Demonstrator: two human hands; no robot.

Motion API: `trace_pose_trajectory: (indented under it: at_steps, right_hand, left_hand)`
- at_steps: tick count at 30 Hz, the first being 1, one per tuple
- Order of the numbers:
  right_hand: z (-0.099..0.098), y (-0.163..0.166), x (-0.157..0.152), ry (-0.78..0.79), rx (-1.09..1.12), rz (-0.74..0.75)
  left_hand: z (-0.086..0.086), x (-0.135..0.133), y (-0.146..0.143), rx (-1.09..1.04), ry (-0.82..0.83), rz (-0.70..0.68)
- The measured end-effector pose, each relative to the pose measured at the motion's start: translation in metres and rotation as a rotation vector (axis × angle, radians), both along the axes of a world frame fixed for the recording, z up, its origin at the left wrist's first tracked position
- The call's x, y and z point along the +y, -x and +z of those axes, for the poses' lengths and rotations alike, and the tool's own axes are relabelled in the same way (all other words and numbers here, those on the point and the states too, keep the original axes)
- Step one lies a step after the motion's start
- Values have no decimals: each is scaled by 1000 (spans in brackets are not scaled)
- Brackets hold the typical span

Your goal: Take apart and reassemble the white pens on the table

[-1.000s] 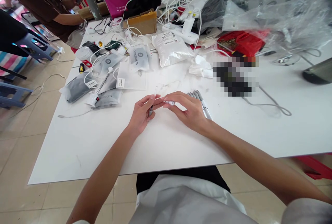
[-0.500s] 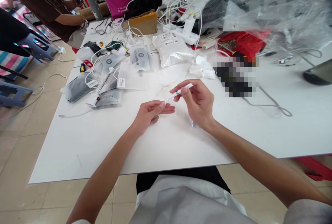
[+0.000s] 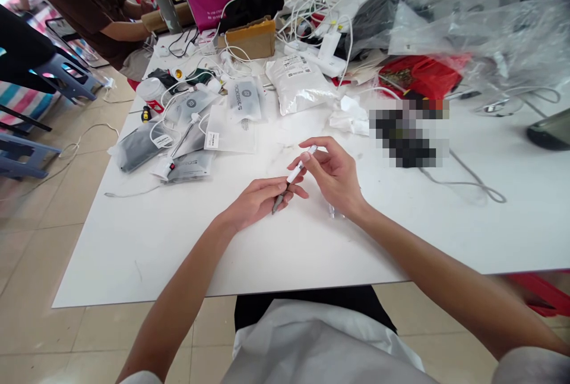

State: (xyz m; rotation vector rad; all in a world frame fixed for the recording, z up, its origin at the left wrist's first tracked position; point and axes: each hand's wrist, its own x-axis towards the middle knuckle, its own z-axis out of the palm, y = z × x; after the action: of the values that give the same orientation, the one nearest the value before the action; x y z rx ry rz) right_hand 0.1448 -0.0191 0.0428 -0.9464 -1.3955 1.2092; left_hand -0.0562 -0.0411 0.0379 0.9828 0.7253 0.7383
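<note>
A slim pen [image 3: 295,172] with a white barrel and a dark grey lower end slants between my hands above the table. My right hand [image 3: 335,171] pinches the white barrel near its top between thumb and fingers. My left hand [image 3: 260,199] grips the grey end, whose tip pokes out below the fingers. Whether the white and grey parts are fully joined cannot be seen, as the left fingers cover part of the join. Beside my right wrist lies a small clear plastic piece [image 3: 332,211], partly hidden by that hand.
Packaged pouches [image 3: 191,167], a white parcel [image 3: 300,84] and crumpled tissue [image 3: 350,116] lie beyond my hands. Tangled white cables, a cardboard box [image 3: 249,40] and a red bag [image 3: 423,75] crowd the back. A person [image 3: 89,10] stands at the far left.
The white barrel has swung from a flatter slant to a steeper one, in line with the grey end. That grey end now shows below my left fingers. My right hand has shifted slightly left.
</note>
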Motion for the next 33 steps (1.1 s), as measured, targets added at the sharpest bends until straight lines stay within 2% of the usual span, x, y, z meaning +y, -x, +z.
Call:
trace_pose_trajectory:
  at_steps: [3,9,15,18,23,29,33]
  right_hand:
    - [-1,0,0,-39,-40,-14]
    - [-2,0,0,-11,0,81]
    - [-6,1,2,4,89,127]
    - [-6,2,3,-14,87,104]
    - [-6,3,3,-41,58,35]
    - [-10,-2,7,-146,-139,-54]
    - [-15,-7,12,-132,-336,-20]
  left_hand:
    - [1,0,1,-2,-36,-5]
    - [-4,4,4,50,-40,183]
    - [-8,5,3,176,-195,313]
    - [-9,5,2,230,-253,366]
    - [-10,4,1,343,-258,435]
    - [-10,1,-1,433,-366,458]
    - [-13,2,2,503,-479,502]
